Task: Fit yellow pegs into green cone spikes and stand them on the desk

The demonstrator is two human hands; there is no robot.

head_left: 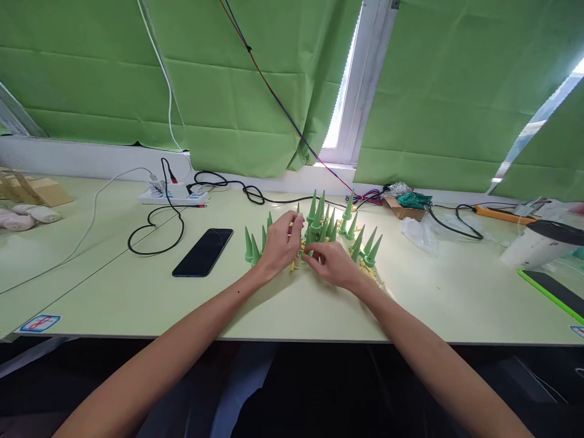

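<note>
Green cone-shaped spikes stand upright in a cluster on the table, with small pale yellow pieces lying among their bases. My left hand is at the cluster's left side, its fingers curled and pressed together; what they hold, if anything, is hidden. Close by on the right, my right hand pinches at the low end of a green spike, partly hidden by the fingers. More spikes stand to the left of my left hand, and others stand beyond my right wrist.
A black phone lies to the left, near a looped black cable and a white power strip. At the right are a small cardboard box, clear plastic bags and a white cup with a black lid, lying tilted.
</note>
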